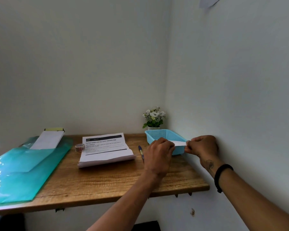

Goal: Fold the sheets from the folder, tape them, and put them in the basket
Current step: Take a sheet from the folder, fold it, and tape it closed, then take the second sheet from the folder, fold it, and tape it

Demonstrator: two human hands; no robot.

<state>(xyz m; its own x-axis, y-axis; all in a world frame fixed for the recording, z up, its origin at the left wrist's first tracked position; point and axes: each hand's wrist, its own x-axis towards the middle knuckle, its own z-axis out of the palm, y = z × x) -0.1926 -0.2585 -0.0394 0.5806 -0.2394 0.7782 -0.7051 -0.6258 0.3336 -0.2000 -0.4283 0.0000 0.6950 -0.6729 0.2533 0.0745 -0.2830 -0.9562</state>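
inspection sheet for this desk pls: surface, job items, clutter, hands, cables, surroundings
Surface: wooden desk set in a wall corner.
Job's things: folded sheet held over the blue basket; paper stack; tape roll; green folder.
Clutter: pen, flower pot.
Grippers: left hand and right hand each pinch an end of the sheet.
Cables: nothing seen.
Surroundings: plain white walls.
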